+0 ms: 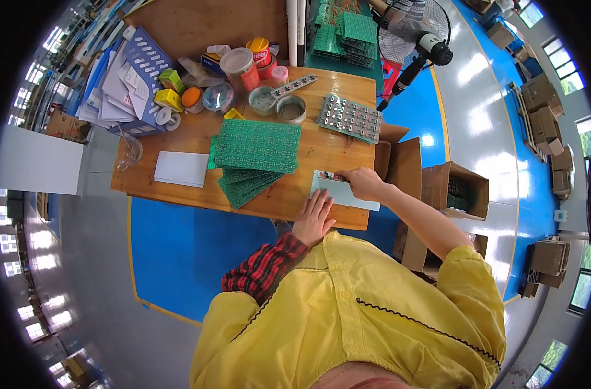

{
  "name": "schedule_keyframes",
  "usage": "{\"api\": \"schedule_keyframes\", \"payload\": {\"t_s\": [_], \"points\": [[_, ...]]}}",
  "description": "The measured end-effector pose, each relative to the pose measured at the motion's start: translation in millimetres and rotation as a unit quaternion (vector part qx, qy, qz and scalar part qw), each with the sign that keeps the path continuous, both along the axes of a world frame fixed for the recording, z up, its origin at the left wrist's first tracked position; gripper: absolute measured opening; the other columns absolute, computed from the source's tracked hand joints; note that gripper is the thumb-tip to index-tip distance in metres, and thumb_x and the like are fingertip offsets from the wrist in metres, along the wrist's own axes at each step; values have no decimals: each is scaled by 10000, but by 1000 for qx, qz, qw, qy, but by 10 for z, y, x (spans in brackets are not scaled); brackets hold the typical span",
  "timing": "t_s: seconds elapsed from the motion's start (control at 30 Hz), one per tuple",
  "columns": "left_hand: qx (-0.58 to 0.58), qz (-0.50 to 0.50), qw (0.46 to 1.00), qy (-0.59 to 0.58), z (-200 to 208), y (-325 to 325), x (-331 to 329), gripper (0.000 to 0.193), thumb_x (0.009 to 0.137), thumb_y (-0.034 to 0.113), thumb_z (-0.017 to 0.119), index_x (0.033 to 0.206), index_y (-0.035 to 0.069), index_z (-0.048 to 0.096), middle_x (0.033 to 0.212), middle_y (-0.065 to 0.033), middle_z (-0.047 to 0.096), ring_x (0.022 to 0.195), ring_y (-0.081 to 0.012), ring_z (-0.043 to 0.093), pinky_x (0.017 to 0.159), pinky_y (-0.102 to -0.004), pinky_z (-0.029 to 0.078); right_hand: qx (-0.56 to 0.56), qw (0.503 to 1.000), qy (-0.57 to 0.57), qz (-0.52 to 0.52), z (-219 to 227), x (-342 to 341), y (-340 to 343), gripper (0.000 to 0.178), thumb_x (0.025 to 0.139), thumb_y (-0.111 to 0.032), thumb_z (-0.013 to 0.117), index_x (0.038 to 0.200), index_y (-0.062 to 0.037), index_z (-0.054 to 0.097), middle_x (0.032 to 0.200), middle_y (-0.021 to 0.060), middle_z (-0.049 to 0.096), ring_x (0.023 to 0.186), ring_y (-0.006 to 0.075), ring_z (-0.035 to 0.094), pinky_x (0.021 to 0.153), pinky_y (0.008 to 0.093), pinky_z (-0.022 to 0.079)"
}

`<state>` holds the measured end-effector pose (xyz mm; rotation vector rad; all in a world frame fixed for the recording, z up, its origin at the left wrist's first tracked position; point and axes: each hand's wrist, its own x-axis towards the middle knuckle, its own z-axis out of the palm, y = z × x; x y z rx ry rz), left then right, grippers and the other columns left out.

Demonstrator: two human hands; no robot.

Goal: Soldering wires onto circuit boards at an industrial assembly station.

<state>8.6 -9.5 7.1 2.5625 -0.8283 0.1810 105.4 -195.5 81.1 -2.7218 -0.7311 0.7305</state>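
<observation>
Landmark: the pale blue sheet (pixel 355 195) near the front edge of the wooden table (pixel 135 170).

Progress. We note a narrow circuit-board strip (pixel 332 176) with small parts on it, lying along the sheet's far edge, toward its left corner. We judge handling of this strip to be under way, since a hand is on it; one view does not show how much is finished. Beyond the sheet sits a circuit-board panel with rows of mounted components (pixel 350 118), which no hand touches. Left of the sheet stands a stack of green circuit-board panels (pixel 259 146), with more fanned out beneath its near side; we make out no raised parts on them. Whether any of these are left to be worked, we cannot tell.

Fingers. Left hand (pixel 313 220): laid flat over the sheet's near-left edge, fingers extended and slightly apart, gripping nothing. Right hand (pixel 365 183): at the sheet's far side, index finger reaching to the strip, other fingers curled. The thumb is largely hidden, so we cannot tell whether it pinches the strip or only presses it.
</observation>
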Motion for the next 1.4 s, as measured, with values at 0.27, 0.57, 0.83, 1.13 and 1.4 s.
{"api": "schedule_keyframes", "payload": {"t_s": [0.27,0.57,0.83,1.13,1.4], "points": [[16,7,999,31,-62,-26,-2,582,791,330,549,1257,25,377,1318,-166,332,1247,-322,281,1012,-446,253,59,986,-147,-56,-171,-349,91,419,731,-102,536,1142,-84,455,934,130,611,880,299,591,701,392,482],[30,21,998,53,-127,-57,-72,588,801,376,527,1252,24,390,1311,-158,358,1221,-350,305,1011,-472,240,-40,952,-303,14,-372,-616,178,564,684,-230,625,1187,-71,425,1157,133,490,1063,337,481,796,394,449],[-13,25,999,28,2,-61,-12,489,791,362,554,1175,70,476,1243,-149,415,1158,-347,378,967,-458,303,127,990,61,-16,-166,-5,-113,494,678,-83,588,1164,-86,493,941,167,603,844,346,583,763,392,465],[-593,119,592,533,962,-421,535,279,835,156,584,1076,31,517,976,-17,554,848,-82,538,711,-218,450,576,594,387,-406,596,-195,-478,427,829,-297,590,1098,19,492,1020,102,586,884,181,599,758,330,504],[-605,169,607,487,745,-502,629,300,859,232,550,1092,48,509,965,-27,559,833,-113,554,677,-244,451,522,684,198,-469,205,-225,-612,269,872,-192,524,1040,16,550,877,21,583,799,83,534,709,238,432]]}}
